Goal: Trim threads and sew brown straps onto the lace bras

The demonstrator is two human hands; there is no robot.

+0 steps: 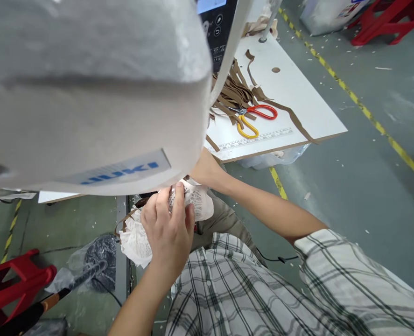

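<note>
My left hand (168, 217) lies over white lace fabric (199, 200) below the front edge of a white sewing machine head (94, 126). Its fingers are bent onto the cloth, with the thumb along the near side. More of the gathered white lace (135, 240) hangs to the left of this hand, a brown strip (124, 221) along its edge. My right hand (205, 168) reaches in from the right beside the lace. The machine head hides its fingers, so its grip does not show. The needle area is also hidden.
On the white table (312, 112) lie brown fabric strips (236, 88) and scissors (250, 119) with red and yellow handles. A control panel (217, 32) stands behind the machine head. A clear plastic bin (280, 157) sits below the table. Red stools (17, 282) stand on the floor.
</note>
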